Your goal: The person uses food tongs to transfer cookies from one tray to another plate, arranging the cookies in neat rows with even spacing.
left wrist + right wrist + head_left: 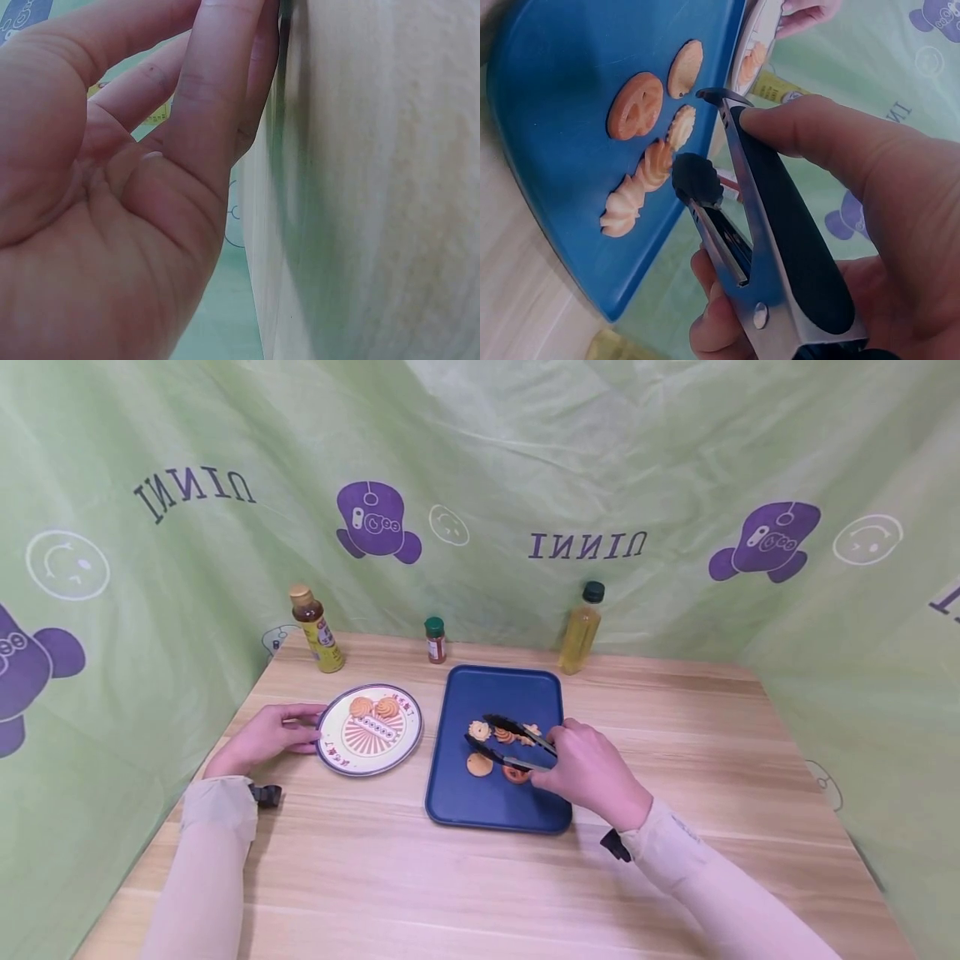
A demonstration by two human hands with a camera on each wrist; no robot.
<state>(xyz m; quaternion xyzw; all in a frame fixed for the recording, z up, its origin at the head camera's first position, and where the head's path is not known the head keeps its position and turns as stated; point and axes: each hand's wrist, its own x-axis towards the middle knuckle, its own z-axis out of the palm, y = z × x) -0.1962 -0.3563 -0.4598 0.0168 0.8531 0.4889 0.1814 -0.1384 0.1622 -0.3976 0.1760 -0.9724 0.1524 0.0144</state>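
Note:
My left hand [262, 739] holds the left rim of a round plate [408, 739]; the left wrist view shows its palm and fingers beside the tabletop, with the plate mostly hidden. Two swirled cookies [387, 707] lie on the plate's far part. In my right hand [592, 768] is a pair of metal kitchen tongs [791, 247] with black tips. Their arms stand apart over a blue tray [495, 806], with nothing seen pinched between them. Several cookies lie on that tray, among them a flat round cookie [479, 765] and a pretzel-patterned cookie [636, 106].
Behind the plate stands a yellow-labelled sauce bottle [318, 635]. A small green-capped spice jar [436, 642] is farther right, and a bottle of yellow oil [580, 635] stands behind the tray. Green printed cloth [487, 460] encloses the wooden table [360, 877].

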